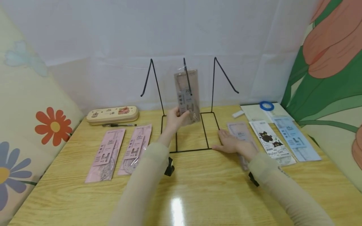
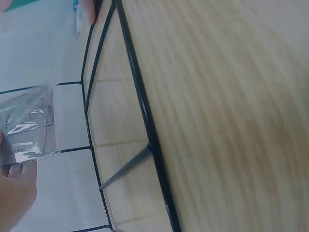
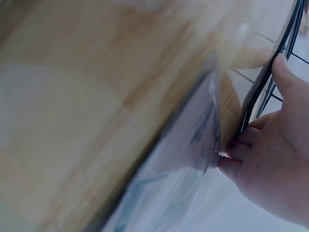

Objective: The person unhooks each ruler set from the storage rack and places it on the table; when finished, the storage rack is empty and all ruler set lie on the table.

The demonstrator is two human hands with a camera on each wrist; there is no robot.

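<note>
- Left hand, centre of the head view: fingers and thumb pinch the lower part of a clear grey ruler pack. Pack is upright, raised off the table, its top at the middle hook of the black wire display stand.
- Cannot tell whether the pack's hole is actually on the hook or just in front of it.
- Left wrist view: pack at the left edge, fingertips on it at lower left; the stand's base wires run diagonally across the wooden table.
- Right hand, right of centre: fingers straight and flat, palm down on the table, touching the right front corner of the stand base. It also lies over a second grey ruler pack flat on the table.
- Right wrist view: thumb against the black wire, fingers on the plastic pack; blurred, no finer detail.
- Right of frame, flat: black cat ruler set, blue ruler pack, blue tape roll on a white sheet, small white eraser.
- Left of frame: two pink ruler packs side by side, black pen behind them, cream pencil case just beyond the pen.
- Stand's outer two hooks are bare.
</note>
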